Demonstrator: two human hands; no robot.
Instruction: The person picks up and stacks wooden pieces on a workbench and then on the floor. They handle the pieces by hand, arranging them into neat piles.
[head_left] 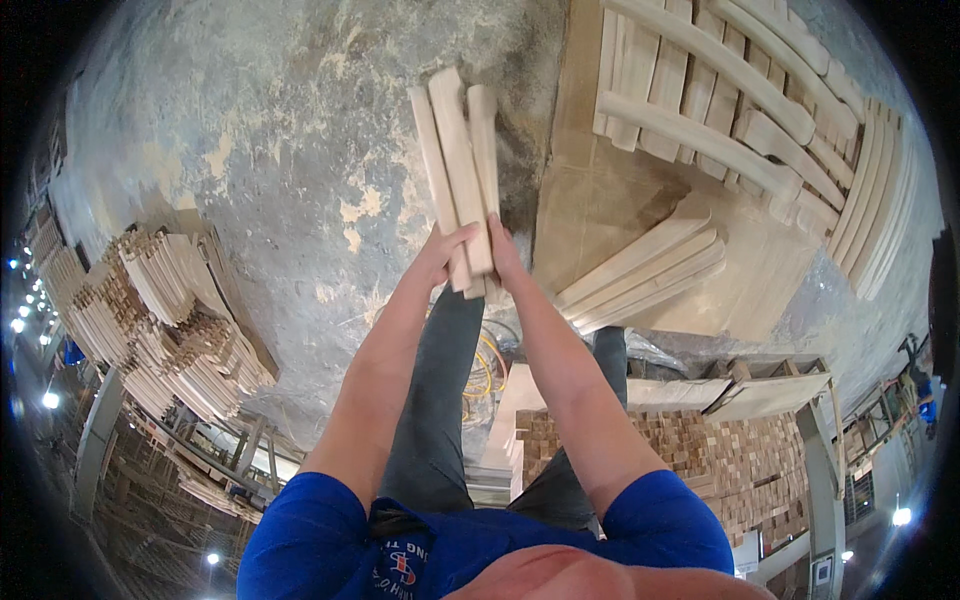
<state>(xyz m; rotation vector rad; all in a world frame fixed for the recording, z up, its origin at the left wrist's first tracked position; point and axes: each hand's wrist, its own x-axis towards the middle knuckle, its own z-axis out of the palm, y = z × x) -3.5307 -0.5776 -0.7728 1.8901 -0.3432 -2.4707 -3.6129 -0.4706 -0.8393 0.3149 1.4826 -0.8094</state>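
Note:
A small bundle of pale wooden legs (458,160) is held between my two hands, out in front of me over the floor. My left hand (442,252) grips its left side near the close end, thumb across the top. On the opposite side, my right hand (506,254) presses against the bundle with its fingers partly hidden behind the wood. Just right of my right hand, several similar wooden pieces (650,265) lie side by side on a brown cardboard sheet (745,285).
A criss-crossed stack of curved wooden pieces (710,95) stands at the far right. More wooden pieces are piled at the left (170,320). Close on the right is a large stack of wood blocks (730,470). A yellow hose (488,365) lies by my legs on the stained concrete floor (300,130).

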